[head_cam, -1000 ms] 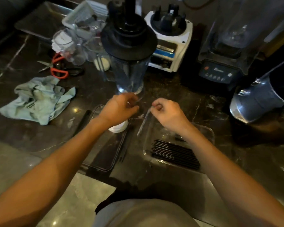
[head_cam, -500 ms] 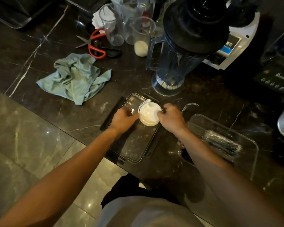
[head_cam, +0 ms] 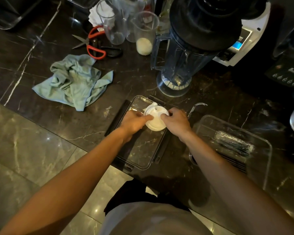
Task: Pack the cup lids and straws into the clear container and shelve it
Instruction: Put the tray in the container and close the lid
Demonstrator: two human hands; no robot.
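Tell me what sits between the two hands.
In the head view, the white cup lids sit between the left hand and right hand, pinched from both sides above the flat clear container lid.

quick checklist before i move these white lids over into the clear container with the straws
1. Both hands on the cup lids: ok, left hand and right hand pinch opposite edges.
2. Grip firm: cannot tell.
3. Clear container open: ok.
4. Room beside the straws: ok, near half partly hidden by the forearm.
5. Path right: ok, only a loose wrapper behind it.
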